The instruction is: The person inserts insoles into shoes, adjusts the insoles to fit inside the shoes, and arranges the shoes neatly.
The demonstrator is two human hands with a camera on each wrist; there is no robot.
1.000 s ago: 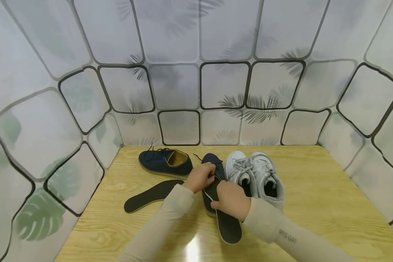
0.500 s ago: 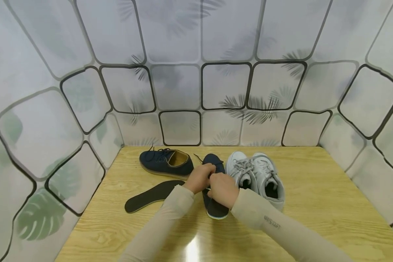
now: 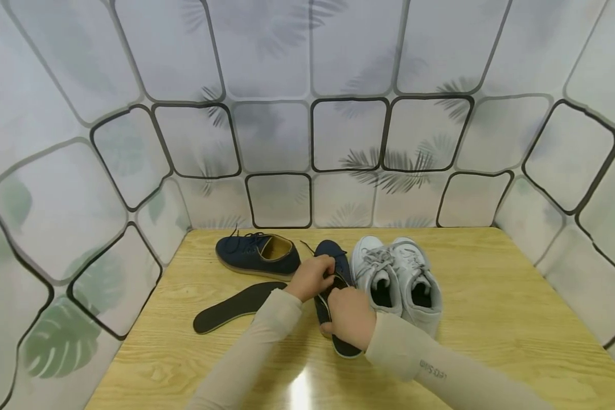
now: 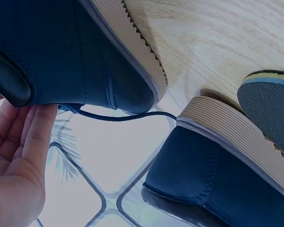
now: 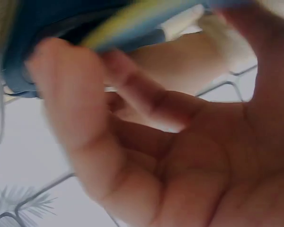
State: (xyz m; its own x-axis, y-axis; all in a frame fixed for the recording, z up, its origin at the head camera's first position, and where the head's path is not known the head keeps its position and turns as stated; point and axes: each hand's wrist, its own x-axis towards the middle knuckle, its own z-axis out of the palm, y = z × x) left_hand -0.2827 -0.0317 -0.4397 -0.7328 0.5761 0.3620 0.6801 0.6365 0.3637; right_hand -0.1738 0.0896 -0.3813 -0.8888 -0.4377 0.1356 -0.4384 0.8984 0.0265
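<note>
My left hand (image 3: 311, 278) grips a navy lace-up shoe (image 3: 332, 250) at its opening, near the tongue. In the left wrist view, the fingers lie against the shoe's upper (image 4: 94, 66). A dark insole (image 3: 347, 348) sits partway in that shoe, its rear end sticking out toward me. My right hand (image 3: 349, 318) pinches this insole between thumb and fingers. The right wrist view is blurred but catches the insole's yellow and blue edge (image 5: 137, 23) beside the shoe's mouth. How far the front end reaches inside is hidden.
A second navy shoe (image 3: 241, 251) lies left, toe pointing left. Another dark insole (image 3: 230, 310) rests in front of it on the wooden table (image 3: 492, 319). Two white sneakers (image 3: 412, 256) stand close by the right hand. A patterned curtain (image 3: 348, 134) encloses the table.
My right hand first moved forward with the insole, sliding it deeper into the shoe, then came back slightly, so more of it shows. The left hand has stayed on the shoe.
</note>
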